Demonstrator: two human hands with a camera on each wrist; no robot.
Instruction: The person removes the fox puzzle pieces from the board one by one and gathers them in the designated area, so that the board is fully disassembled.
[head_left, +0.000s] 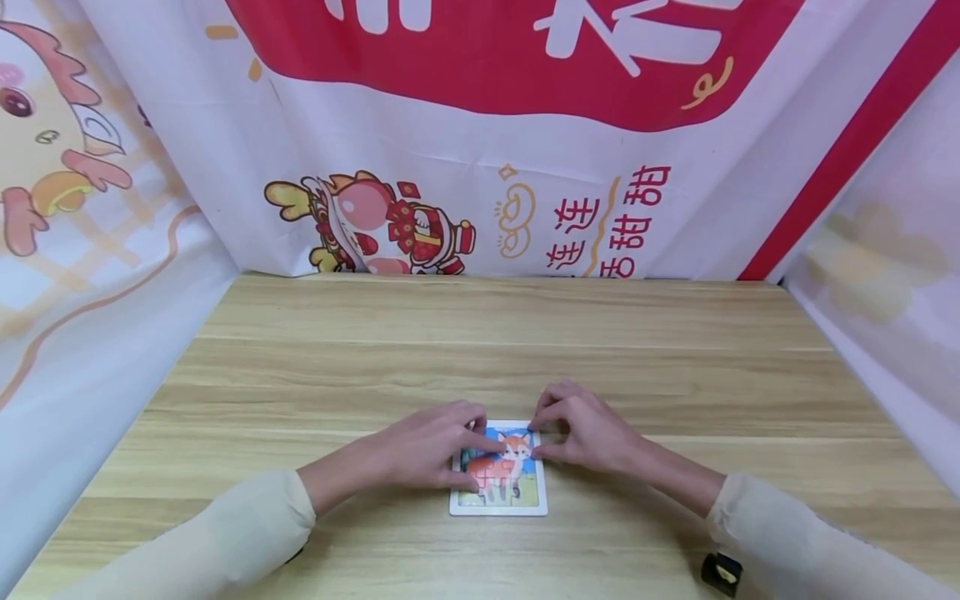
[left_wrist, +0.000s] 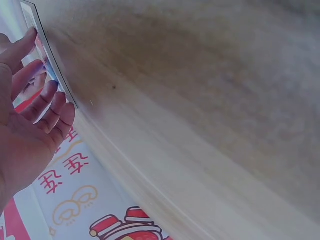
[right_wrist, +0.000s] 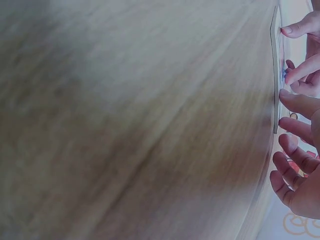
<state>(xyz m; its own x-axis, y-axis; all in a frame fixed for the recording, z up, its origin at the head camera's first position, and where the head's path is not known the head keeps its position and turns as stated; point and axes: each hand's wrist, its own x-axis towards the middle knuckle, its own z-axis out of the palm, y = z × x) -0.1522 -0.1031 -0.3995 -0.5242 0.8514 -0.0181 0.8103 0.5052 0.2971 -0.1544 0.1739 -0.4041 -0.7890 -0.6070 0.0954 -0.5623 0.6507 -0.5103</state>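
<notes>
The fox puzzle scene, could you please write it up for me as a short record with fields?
Item: fox puzzle, a small square picture of an orange fox in a white frame
Position: flat on the wooden table, near the front edge, centred
Left hand: fingers resting on the puzzle's left and upper part
Right hand: fingertips at the puzzle's top right corner and right edge
Loose pieces: none visible
Surroundings: printed banner behind the table, with a cartoon figure and red characters
Other: small black object by the right sleeve
</notes>
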